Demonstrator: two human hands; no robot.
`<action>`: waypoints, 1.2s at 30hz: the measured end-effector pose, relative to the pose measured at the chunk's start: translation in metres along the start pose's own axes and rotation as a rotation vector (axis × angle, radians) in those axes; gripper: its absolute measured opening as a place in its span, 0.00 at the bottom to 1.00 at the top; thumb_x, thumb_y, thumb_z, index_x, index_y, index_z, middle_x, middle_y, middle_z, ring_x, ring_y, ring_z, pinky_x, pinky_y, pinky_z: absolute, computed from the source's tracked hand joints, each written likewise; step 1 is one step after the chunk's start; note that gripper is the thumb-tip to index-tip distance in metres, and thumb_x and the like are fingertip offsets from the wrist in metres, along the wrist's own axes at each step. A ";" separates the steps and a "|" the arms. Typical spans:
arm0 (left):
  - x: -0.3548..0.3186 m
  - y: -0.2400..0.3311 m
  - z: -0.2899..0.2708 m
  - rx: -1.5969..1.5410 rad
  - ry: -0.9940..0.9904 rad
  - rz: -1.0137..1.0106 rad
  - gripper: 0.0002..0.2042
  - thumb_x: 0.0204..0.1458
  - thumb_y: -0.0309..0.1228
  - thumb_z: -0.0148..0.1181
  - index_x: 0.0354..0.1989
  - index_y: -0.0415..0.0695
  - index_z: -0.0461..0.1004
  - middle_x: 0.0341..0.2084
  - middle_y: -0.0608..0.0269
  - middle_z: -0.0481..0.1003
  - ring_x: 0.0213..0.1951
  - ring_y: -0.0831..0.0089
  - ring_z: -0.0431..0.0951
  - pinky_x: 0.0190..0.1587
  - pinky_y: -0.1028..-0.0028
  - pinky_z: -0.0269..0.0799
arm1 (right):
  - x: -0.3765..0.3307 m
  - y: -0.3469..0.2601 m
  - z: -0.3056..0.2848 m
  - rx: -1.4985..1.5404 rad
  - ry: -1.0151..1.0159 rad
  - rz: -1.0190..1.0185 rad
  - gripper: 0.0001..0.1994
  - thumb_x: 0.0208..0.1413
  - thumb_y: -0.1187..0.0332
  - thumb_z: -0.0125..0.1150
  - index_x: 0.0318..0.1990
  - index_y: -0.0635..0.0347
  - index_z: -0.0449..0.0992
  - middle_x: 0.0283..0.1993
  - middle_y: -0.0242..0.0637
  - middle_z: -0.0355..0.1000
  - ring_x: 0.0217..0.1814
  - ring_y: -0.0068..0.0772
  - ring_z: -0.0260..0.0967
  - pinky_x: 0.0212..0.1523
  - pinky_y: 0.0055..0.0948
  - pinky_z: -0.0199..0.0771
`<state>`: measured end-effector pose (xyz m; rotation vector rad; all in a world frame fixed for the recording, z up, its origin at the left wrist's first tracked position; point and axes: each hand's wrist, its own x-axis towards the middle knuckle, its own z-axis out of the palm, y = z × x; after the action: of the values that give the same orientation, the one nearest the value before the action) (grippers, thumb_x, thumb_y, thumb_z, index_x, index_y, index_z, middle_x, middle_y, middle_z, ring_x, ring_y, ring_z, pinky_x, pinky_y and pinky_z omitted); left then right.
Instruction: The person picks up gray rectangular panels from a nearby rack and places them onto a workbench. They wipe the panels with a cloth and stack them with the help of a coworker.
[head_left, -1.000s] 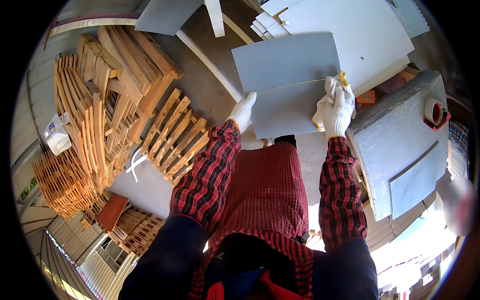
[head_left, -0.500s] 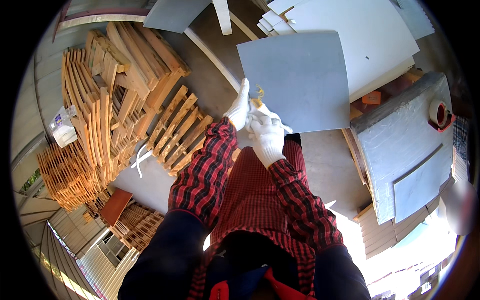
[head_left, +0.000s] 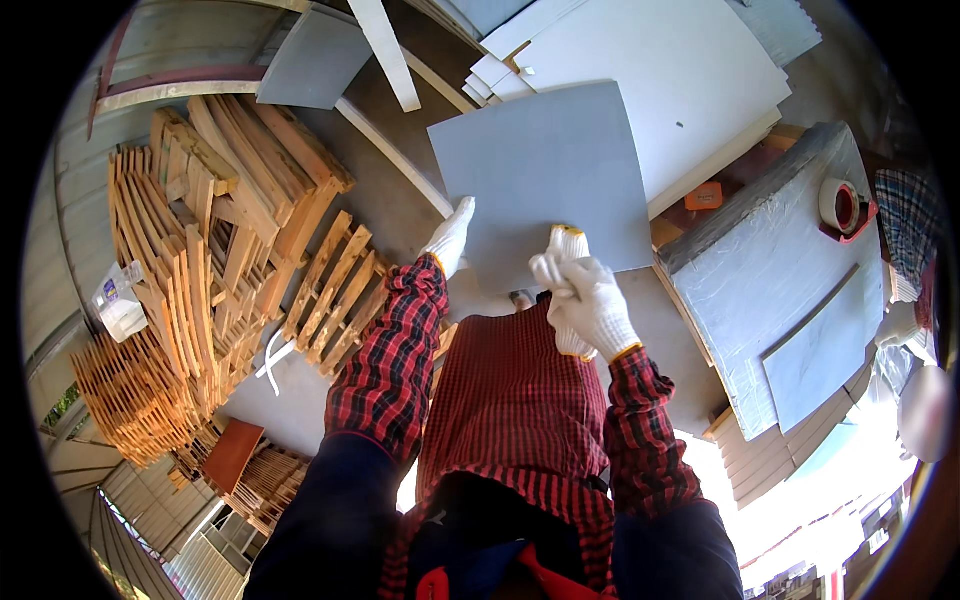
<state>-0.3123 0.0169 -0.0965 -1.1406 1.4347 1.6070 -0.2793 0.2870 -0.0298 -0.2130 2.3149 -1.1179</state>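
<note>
A flat grey sheet point(head_left: 545, 165) lies in front of me, its near edge close to my legs. My left hand point(head_left: 448, 240), in a white knit glove, rests at the sheet's left edge with its fingers stretched out. My right hand point(head_left: 597, 305), gloved the same way, is closed round a bunched white knit glove point(head_left: 568, 242) with yellow trim. That bundle is over the near right part of the sheet; whether it presses on the surface, I cannot tell. Part of the bundle is hidden behind my right fingers.
Large white sheets point(head_left: 670, 90) are stacked beyond. A wrapped stack point(head_left: 720, 270) at right carries a tape roll point(head_left: 840, 205) and a smaller grey panel point(head_left: 815, 350). Wooden pallets point(head_left: 335, 290) and timber point(head_left: 250, 170) fill the left. Another person's plaid sleeve point(head_left: 905, 225) shows at far right.
My right hand has moved away from my left, to the right and nearer me, with the bundled glove. The left hand has stayed by the sheet's left edge. The whole view has shifted.
</note>
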 end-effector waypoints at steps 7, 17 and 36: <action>0.006 0.001 0.004 0.236 0.147 -0.002 0.40 0.61 0.60 0.39 0.67 0.33 0.58 0.64 0.47 0.64 0.66 0.57 0.63 0.66 0.65 0.57 | 0.133 -0.005 -0.163 -0.278 0.552 -0.046 0.18 0.54 0.64 0.59 0.52 0.57 0.74 0.49 0.48 0.72 0.52 0.53 0.71 0.51 0.43 0.73; 0.023 -0.010 0.007 0.366 0.316 -0.035 0.43 0.61 0.63 0.34 0.65 0.30 0.60 0.60 0.42 0.68 0.62 0.54 0.68 0.65 0.65 0.60 | 0.082 0.042 -0.113 -0.015 0.436 0.256 0.32 0.54 0.54 0.64 0.64 0.60 0.66 0.63 0.52 0.65 0.63 0.52 0.65 0.63 0.41 0.65; -0.057 -0.020 -0.008 -0.025 0.249 0.201 0.30 0.65 0.53 0.46 0.53 0.33 0.72 0.44 0.54 0.78 0.44 0.68 0.79 0.46 0.68 0.76 | 0.022 0.053 0.005 0.828 0.611 0.671 0.32 0.60 0.43 0.50 0.55 0.65 0.76 0.50 0.51 0.77 0.55 0.45 0.73 0.57 0.35 0.66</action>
<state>-0.2709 0.0154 -0.0511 -1.2807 1.7420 1.6669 -0.2902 0.3096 -0.0823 1.2514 1.8692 -1.7628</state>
